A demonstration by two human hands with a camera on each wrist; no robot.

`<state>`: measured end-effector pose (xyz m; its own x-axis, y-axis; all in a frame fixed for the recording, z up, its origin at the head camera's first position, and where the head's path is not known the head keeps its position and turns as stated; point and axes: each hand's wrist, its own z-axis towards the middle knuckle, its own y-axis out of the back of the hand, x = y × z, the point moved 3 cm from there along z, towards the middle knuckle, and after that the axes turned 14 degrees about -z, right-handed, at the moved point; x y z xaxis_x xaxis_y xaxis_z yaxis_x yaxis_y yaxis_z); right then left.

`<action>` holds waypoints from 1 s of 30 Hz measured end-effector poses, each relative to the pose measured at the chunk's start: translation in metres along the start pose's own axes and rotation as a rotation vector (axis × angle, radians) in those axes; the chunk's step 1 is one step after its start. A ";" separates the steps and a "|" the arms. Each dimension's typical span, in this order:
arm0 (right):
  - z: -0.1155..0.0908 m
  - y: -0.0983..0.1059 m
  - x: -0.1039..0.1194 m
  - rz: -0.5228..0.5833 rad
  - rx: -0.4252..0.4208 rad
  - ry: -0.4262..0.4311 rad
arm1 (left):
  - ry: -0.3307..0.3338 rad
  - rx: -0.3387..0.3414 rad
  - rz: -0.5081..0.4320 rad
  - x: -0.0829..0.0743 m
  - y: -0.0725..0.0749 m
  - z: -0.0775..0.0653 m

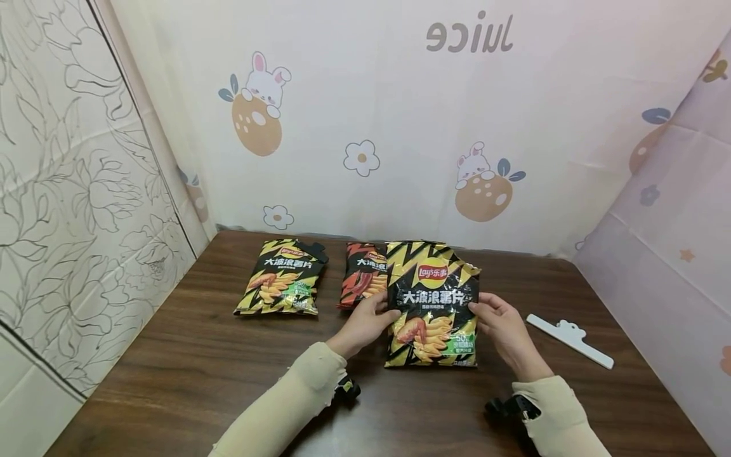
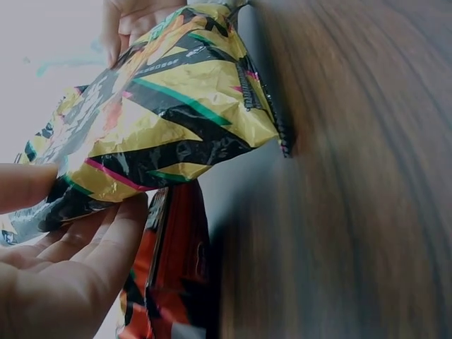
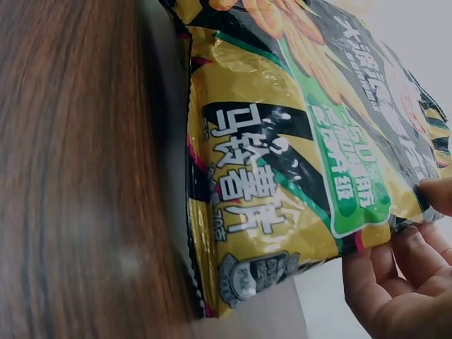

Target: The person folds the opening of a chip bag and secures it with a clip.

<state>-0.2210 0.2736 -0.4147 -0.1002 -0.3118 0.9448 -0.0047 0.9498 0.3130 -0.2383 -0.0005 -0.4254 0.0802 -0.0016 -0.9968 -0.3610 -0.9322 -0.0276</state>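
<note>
A black-and-yellow bag of potato chips (image 1: 432, 311) is held up between both hands, its front facing the head camera. Its top edge looks torn at the right corner. My left hand (image 1: 367, 324) grips the left side, thumb in front and fingers behind. At the opposite side my right hand (image 1: 505, 330) pinches the edge the same way. In the right wrist view, the bag's lower end (image 3: 247, 169) is close to the table. Behind it lies a red chip bag (image 1: 361, 279), partly covered by the held one.
Another black-and-yellow chip bag (image 1: 280, 279), with a black clip (image 1: 314, 251) at its top right, lies on the left of the wooden table (image 1: 188, 355). A white bag clip (image 1: 570, 339) lies to the right of my right hand. A patterned curtain (image 1: 365, 95) hangs behind.
</note>
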 end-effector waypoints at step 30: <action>0.006 -0.047 0.016 -0.020 0.119 0.049 | -0.029 -0.086 -0.071 0.002 0.049 -0.018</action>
<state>-0.2286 0.2242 -0.4144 -0.0498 -0.3286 0.9431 -0.1247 0.9390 0.3206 -0.2387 -0.0528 -0.4272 0.0749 0.0748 -0.9944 -0.2742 -0.9572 -0.0926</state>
